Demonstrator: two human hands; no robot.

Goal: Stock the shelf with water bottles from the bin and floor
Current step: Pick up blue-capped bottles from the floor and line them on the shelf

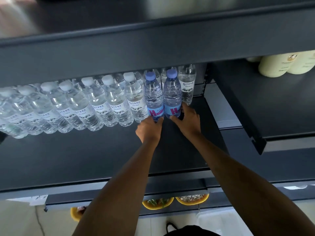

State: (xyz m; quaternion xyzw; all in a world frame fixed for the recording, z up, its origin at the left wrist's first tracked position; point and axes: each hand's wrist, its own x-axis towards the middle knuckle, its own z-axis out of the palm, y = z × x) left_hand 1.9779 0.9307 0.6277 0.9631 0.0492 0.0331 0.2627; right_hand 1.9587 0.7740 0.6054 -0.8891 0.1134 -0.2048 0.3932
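Observation:
Two blue-tinted water bottles with blue caps stand upright side by side on the dark shelf [85, 155], at the right end of a long row of clear white-capped water bottles [95, 103]. My left hand [150, 130] grips the base of the left blue bottle [153, 97]. Around the base of the right blue bottle [172, 96] curl the fingers of my right hand [187, 121]. One more clear bottle [187, 86] stands just right of them, against the shelf's upright.
A dark upper shelf [119, 48] overhangs the bottle row. A neighbouring shelf [272, 106] on the right carries pale yellow bottles [283, 65]. Below the shelf edge sit orange bowls [158, 204] of food, and a clear bin [226, 222] stands on the floor.

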